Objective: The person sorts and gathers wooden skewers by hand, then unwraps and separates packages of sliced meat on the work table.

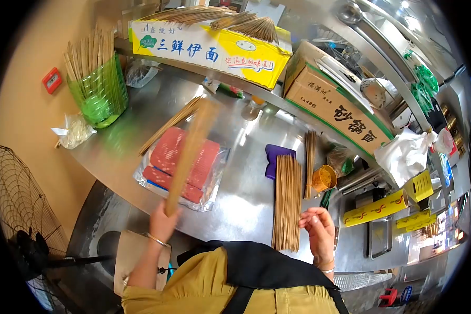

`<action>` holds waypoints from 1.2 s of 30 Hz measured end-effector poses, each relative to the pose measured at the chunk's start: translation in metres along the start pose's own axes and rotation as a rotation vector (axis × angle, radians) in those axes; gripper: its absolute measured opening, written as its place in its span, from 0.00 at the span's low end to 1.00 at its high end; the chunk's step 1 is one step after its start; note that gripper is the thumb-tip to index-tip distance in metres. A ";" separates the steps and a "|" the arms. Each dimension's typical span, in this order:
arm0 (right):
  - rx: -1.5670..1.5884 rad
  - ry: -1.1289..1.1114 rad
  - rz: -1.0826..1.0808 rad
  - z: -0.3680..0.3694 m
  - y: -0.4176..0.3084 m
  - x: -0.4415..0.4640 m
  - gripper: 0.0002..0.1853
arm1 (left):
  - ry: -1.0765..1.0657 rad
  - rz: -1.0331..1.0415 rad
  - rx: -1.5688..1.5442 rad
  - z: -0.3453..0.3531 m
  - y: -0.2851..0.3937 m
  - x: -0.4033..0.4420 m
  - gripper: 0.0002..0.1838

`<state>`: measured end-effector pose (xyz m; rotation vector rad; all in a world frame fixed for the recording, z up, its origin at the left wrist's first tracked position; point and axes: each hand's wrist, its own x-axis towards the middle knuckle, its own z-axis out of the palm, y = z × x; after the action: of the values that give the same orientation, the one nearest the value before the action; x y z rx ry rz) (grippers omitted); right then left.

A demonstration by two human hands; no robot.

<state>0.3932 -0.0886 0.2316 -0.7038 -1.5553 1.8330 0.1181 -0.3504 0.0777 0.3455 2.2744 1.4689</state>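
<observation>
The left hand (pixel 164 220) is closed in a fist-like grip, its bare left forearm (pixel 145 259) reaching far and slightly right. At right, the right hand (pixel 319 228) is raised, fingers loosely bent, with the right wrist (pixel 325 261) below.

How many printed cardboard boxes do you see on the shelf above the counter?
2: a white-and-yellow box with sticks on top, and a brown box to its right. Others may be hidden behind them.

Glossy metal counter (pixel 246 152) — matt, rough wooden sticks (pixel 287 204).
</observation>
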 end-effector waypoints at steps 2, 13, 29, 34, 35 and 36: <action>0.004 0.043 0.084 -0.008 0.014 -0.005 0.09 | 0.092 -0.060 0.006 -0.037 0.021 0.016 0.20; -0.083 0.108 0.214 -0.030 0.046 -0.021 0.07 | 0.578 0.446 0.610 -0.129 -0.042 0.193 0.19; -0.163 0.104 0.388 -0.045 0.092 -0.019 0.06 | 0.396 0.062 0.938 -0.069 -0.007 0.243 0.09; -0.213 0.072 0.384 -0.051 0.108 -0.017 0.05 | 0.701 0.120 1.100 -0.131 -0.065 0.193 0.13; -0.250 0.085 0.391 -0.049 0.105 -0.017 0.05 | 0.672 0.094 1.156 -0.132 -0.045 0.167 0.13; -0.291 0.100 0.395 -0.045 0.104 -0.014 0.05 | 0.706 0.166 1.148 -0.146 -0.078 0.172 0.12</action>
<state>0.4233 -0.0816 0.1222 -1.2961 -1.7271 1.8201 -0.1015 -0.4289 0.0249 0.3497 3.5523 0.1205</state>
